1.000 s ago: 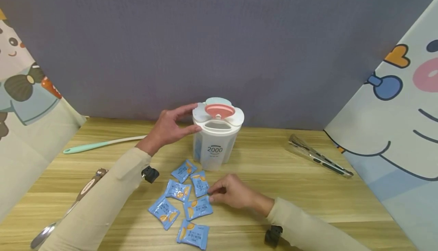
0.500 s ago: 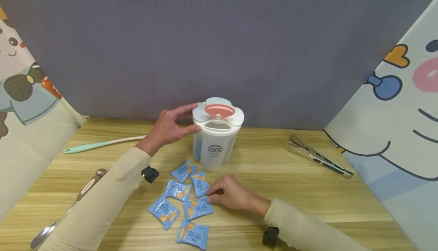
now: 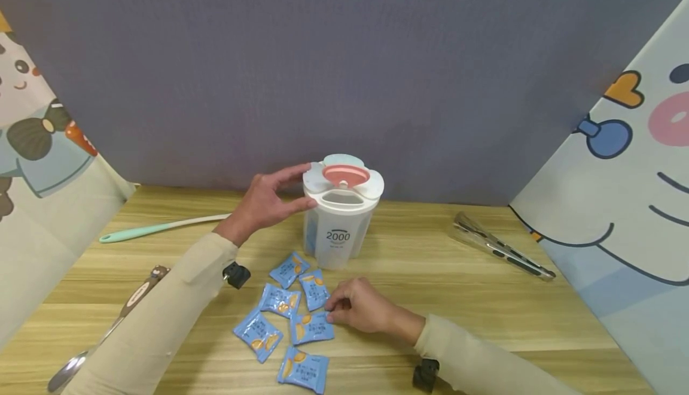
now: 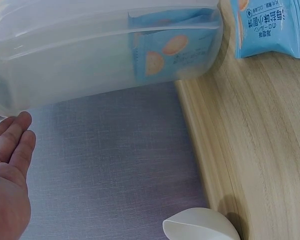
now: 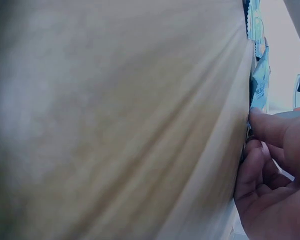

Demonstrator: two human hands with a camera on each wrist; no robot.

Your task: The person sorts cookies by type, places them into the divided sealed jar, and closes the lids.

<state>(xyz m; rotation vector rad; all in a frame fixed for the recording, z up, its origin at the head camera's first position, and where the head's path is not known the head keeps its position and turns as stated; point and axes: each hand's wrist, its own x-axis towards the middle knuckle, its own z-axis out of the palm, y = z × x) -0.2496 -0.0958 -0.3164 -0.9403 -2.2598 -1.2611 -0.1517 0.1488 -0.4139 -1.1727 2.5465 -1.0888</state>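
A translucent canister (image 3: 336,245) marked 2000 stands upright, its white lid (image 3: 342,206) bearing pink and pale green parts. Blue biscuit packets (image 4: 177,50) show through its wall in the left wrist view. Against the lid's left side rest the spread, fairly straight fingers and thumb of my left hand (image 3: 264,203). Several blue biscuit packets lie flat on the table in front. My right hand (image 3: 363,306) pinches the right edge of one biscuit packet (image 3: 312,328) between thumb and forefinger. The packet still lies on the tabletop; my other fingers are curled under.
Metal tongs (image 3: 503,246) lie to the right. At left are a green-handled utensil (image 3: 142,231), partly behind my left arm, and a spoon (image 3: 129,305) with a bear-topped handle. A grey panel (image 3: 344,72) stands behind the wooden table (image 3: 420,239).
The pinched packet has turned slightly on the table, and my right hand has shifted a little. My left hand and the canister stay in place.
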